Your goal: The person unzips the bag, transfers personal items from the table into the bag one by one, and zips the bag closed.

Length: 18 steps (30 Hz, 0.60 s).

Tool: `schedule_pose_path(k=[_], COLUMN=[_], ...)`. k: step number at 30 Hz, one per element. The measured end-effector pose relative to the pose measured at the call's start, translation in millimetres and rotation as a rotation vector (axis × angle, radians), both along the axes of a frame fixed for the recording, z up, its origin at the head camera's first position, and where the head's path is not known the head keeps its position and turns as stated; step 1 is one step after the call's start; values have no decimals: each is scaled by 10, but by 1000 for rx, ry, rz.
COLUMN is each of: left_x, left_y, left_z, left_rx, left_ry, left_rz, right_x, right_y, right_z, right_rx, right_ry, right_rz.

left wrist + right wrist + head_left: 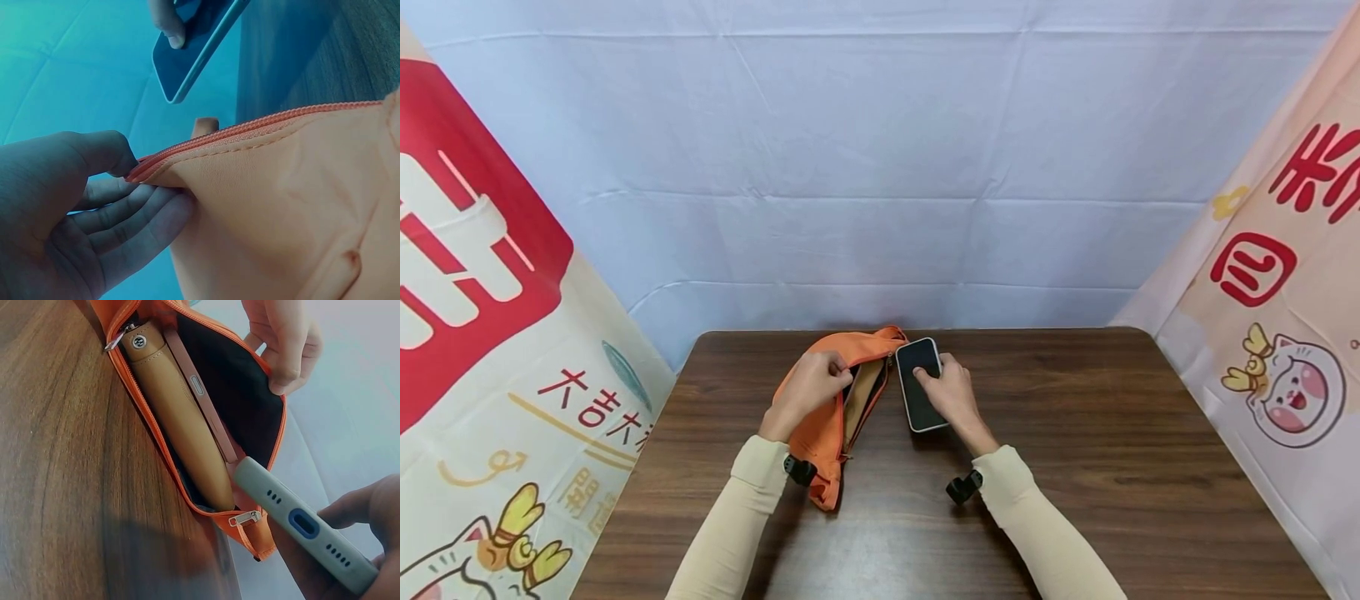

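Observation:
An orange zippered bag (818, 433), perhaps a waist bag, lies with its mouth unzipped. My left hand (811, 385) pinches the zipper edge between thumb and fingers, lifting that side, as the left wrist view also shows. A smartphone (922, 404) in a pale case is gripped by my right hand (953, 385), thumb over its dark screen, just right of the bag's opening. From the right wrist, the phone's port end points at the camera. Inside the bag lie a tan leather pouch (181, 419) with a round snap and a slim dusty-pink slab (203, 400) with an oblong slot.
Everything rests on a dark wood-grain table (1097, 467). A pale cloth backdrop (880, 167) hangs behind its far edge, and printed cloths flank both sides. Metal zipper pulls (245, 517) hang at the ends of the bag's opening.

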<state>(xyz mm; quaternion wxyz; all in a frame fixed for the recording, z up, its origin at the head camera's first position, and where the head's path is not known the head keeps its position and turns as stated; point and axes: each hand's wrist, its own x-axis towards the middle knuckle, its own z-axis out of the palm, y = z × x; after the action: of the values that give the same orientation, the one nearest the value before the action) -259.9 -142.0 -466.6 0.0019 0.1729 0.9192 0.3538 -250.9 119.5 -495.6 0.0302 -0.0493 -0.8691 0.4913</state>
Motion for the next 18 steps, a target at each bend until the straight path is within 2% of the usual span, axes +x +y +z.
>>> schedule_pose_path(k=[3,18], left_x=[-36,-41], left_y=[7,4], left_z=[-75,-75], left_rx=[4,-1], left_ry=[12,26], left_rz=[-8,-9], right_x=[-22,7], right_y=[-12,-122], right_z=[-60,-72], right_rx=[16,8], right_ry=[7,1], right_rz=[-8,4])
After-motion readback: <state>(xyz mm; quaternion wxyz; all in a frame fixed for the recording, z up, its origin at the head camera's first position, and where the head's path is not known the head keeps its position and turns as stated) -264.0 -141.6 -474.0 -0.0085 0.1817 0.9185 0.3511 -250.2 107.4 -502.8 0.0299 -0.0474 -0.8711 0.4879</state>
